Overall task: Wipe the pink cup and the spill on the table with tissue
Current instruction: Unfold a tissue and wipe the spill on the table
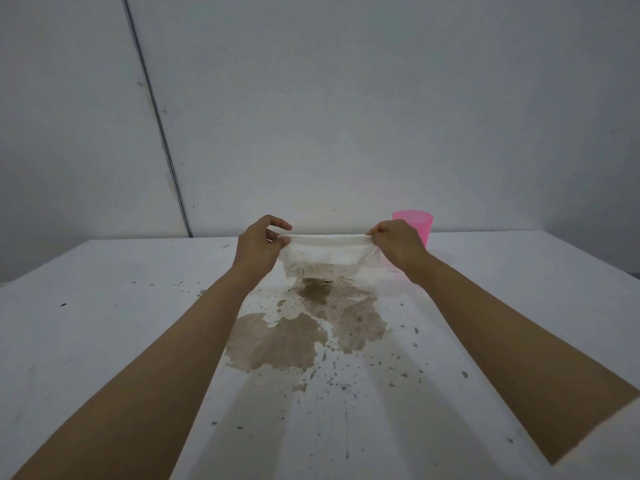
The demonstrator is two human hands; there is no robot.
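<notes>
1. Tissue (pixel 329 252): soft white paper, crinkled and matt, its lower edge stained brown.
2. Pink cup (pixel 421 224), behind the tissue: smooth translucent plastic.
3. Table (pixel 104 323), under the tissue: white, matt, smooth.
4. Spill (pixel 294 341), below the tissue: thin brown film with gritty specks.

Pale grey wall (pixel 346 98) behind; dark slanted seam (pixel 156 109) down its left part; small screws (pixel 139 83) beside seam.

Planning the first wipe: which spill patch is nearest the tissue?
The darkest patch, just below the tissue; the paler left patch and right patch lie farther from it.
</notes>
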